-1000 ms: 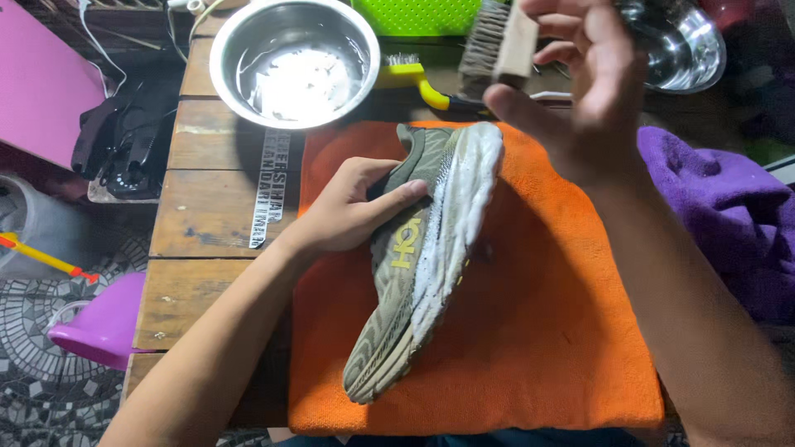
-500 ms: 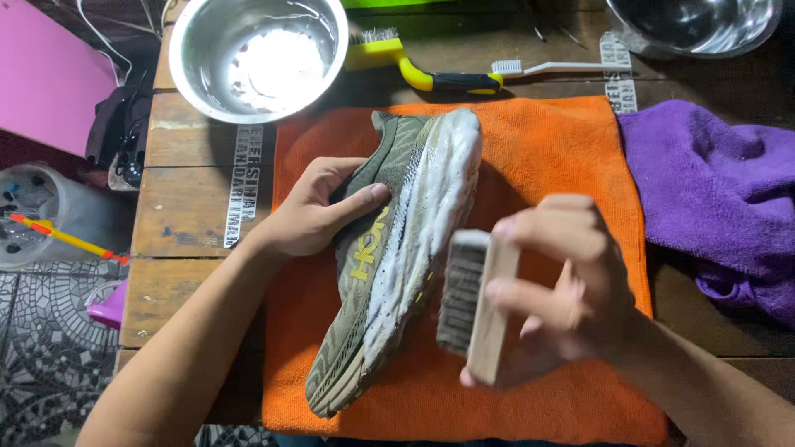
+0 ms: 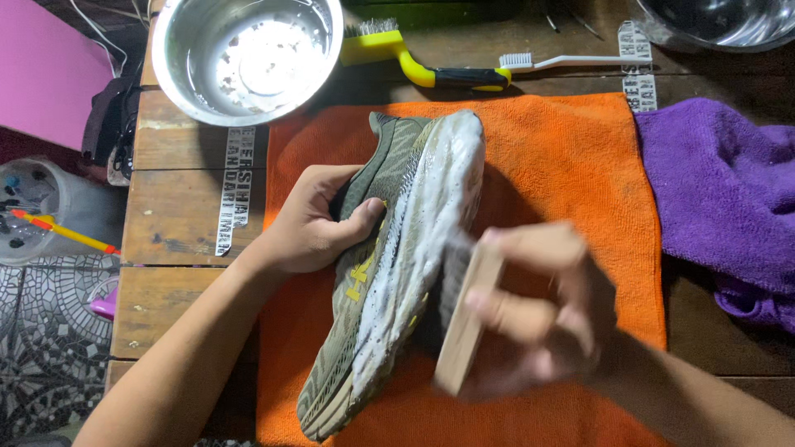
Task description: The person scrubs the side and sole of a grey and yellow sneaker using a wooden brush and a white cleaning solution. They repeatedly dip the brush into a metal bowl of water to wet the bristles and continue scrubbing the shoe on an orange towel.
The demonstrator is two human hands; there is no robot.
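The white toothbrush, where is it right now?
In the head view the white toothbrush lies at the top of the wooden table, just beyond the orange towel, right of the yellow-handled brush.

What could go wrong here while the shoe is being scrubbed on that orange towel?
The sneaker stands on its edge, steadied only by the left hand; a hard stroke from the wooden brush in the right hand might tip it. Foam on the sole could also flick onto the purple cloth close beside the orange towel.

Olive sneaker (image 3: 389,265) tilted on edge, foamy sole against wooden brush (image 3: 465,327).
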